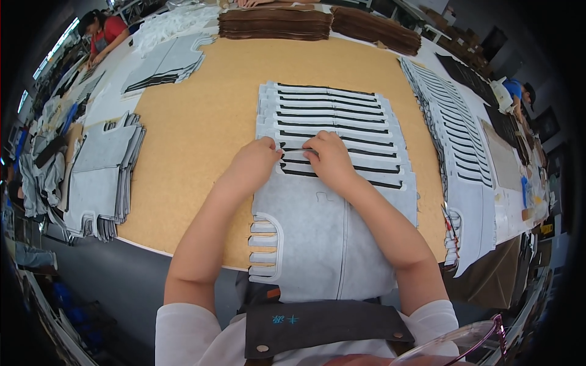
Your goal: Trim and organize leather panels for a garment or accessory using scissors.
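A fanned row of overlapping light grey panels (305, 244), leather-like in look, lies on the table in front of me and hangs over its near edge. Each upper edge carries a narrow black strip (342, 173). My left hand (255, 163) is closed in a pinch at the left end of one strip, in the middle of the row. A short way to its right, my right hand (331, 161) pinches the same black strip between thumb and fingers. The fingertips partly hide the strip's edge.
More grey panels stand stacked at the left (101, 174) and far left (168, 61). Another fanned row (464, 134) runs down the right side, with a slim red-and-dark tool (450, 226) beside it. Brown stacks (274, 24) line the far edge. Other people work at both sides.
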The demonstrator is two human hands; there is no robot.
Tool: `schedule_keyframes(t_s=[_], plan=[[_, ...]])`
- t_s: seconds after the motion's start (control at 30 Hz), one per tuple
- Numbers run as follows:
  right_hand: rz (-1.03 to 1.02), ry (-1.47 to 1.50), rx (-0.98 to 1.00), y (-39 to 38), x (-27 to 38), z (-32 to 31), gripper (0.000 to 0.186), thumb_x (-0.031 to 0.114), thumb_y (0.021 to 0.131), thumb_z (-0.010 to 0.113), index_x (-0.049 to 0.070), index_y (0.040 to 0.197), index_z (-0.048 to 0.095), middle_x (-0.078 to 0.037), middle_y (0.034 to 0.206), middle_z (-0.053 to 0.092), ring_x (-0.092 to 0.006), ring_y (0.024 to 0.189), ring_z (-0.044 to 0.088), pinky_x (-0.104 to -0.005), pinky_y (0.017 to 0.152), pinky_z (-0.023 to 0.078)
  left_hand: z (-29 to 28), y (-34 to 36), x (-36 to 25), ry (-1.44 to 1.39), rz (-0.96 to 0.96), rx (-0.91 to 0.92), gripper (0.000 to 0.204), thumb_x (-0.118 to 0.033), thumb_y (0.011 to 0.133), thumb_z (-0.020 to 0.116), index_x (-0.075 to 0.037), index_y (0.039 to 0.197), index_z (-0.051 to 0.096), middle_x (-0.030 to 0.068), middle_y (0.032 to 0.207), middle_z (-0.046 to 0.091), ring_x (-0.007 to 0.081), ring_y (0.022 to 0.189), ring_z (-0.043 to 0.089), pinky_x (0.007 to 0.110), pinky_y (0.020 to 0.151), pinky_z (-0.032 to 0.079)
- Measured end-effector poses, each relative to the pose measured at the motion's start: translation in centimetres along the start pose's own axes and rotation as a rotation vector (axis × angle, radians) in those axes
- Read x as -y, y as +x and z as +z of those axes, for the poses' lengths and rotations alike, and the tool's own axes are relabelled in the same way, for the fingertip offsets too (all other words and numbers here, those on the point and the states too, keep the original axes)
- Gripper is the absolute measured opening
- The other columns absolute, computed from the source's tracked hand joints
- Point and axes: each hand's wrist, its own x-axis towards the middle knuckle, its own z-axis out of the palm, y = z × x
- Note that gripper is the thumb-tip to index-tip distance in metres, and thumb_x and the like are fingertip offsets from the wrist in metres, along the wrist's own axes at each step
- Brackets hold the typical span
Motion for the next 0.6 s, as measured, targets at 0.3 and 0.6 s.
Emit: schedule_keyframes(t_s=[0.3, 0.6], plan=[[-0.082, 0.058, 0.017, 0.2, -0.8, 0.3, 0.024, -0.004, 0.072, 0.061, 0.008, 0.089, 0.071, -0.008, 0.085, 0.058, -0.0288, 0.086, 0.054, -0.039, 0.077, 0.046, 0.8, 0.1, 1.4, 0.06, 0.183, -0.096, 0.031, -0.023, 0.092, 0.056, -0.004, 0.115, 0.062, 0.0162, 0.099, 0.062, 0.0304, 0.09, 0.061, 0.037, 0.079, 0.049], [-0.135, -0.185, 0.153, -0.7, -1.8, -2.9, 0.019, -0.007, 0.07, 0.057, 0.003, 0.085, 0.066, -0.009, 0.088, 0.058, -0.0292, 0.088, 0.053, -0.0381, 0.079, 0.046, 4.8, -1.2, -2.9, 0.638, 0.188, -0.249, 0.051, -0.039, 0.085, 0.063, -0.004, 0.122, 0.061, 0.0092, 0.095, 0.058, 0.0253, 0.09, 0.055, 0.041, 0.086, 0.041]])
